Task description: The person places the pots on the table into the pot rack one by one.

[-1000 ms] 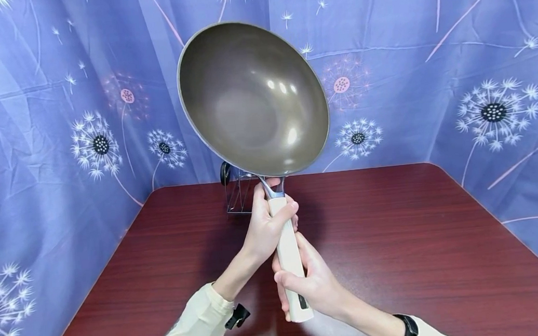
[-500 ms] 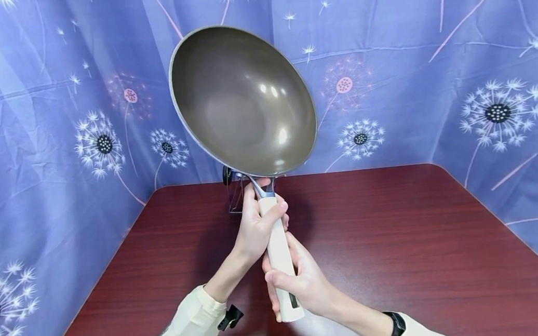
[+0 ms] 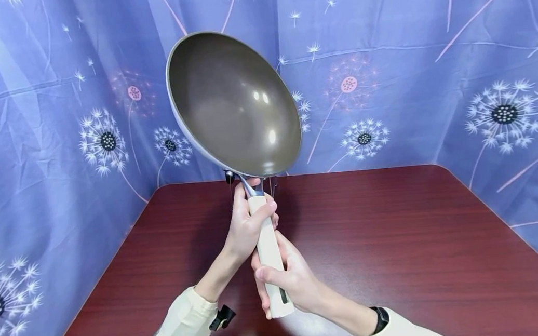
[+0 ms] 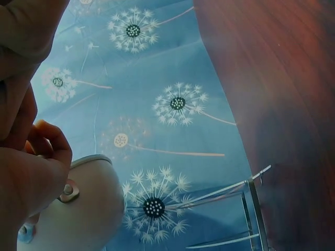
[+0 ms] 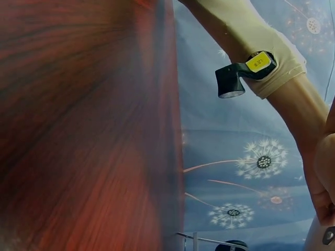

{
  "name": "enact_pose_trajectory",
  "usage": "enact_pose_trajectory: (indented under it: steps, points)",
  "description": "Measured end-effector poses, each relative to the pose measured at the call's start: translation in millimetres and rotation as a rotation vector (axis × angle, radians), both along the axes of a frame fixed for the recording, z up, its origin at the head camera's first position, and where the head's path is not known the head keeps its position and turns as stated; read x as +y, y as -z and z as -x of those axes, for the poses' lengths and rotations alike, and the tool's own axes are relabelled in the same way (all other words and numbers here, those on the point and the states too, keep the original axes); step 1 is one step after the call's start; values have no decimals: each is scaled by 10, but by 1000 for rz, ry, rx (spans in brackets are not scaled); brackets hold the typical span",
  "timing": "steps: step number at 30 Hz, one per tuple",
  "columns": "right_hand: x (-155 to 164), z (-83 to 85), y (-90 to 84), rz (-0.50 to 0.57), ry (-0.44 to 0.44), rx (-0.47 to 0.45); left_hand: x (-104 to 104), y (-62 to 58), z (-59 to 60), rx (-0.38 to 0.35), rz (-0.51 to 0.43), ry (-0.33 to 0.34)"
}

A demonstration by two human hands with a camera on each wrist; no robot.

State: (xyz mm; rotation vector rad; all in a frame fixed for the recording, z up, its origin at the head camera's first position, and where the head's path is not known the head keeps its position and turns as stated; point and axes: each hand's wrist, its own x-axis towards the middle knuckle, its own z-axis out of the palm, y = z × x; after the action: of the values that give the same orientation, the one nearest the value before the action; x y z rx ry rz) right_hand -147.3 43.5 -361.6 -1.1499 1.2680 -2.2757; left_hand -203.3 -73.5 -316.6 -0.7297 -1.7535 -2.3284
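2 hands (image 3: 249, 226) grip wok (image 3: 231, 103) aloft.

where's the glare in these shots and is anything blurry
Head view: sharp, with small bright glints on the wok's dark inside and a pale sheen on the table near the sleeves. Left wrist view: the left hand is a close blur. Right wrist view: tabletop smeared.

The scene is lit brightly and evenly from above. Small white glare spots are seen inside the wok (image 3: 234, 105), and a pale sheen on the bench (image 3: 396, 242) near the arms. Both wrist views are dimmer, tinted, with close parts blurred.
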Motion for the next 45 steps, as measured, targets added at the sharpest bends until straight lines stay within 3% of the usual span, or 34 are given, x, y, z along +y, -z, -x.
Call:
enact_pose_trajectory:
  steps: [6,17,26,33,39,45]
  points:
    - [-63,69,40,34,-54,25,-53,-20,5,8,11,-26]
    - [-142,117,63,66,-164,-3,-129,-76,-42,-44,96,-162]
    - [-183,181,118,89,-224,0,-178,-96,-61,-41,251,-284]
    - [-241,240,217,92,-222,50,-222,-79,-78,-65,373,-373]
    - [-266,292,261,85,-200,73,-237,-68,-72,-62,465,-427]
    - [-270,298,307,80,-231,45,-246,-47,-55,-84,579,-467]
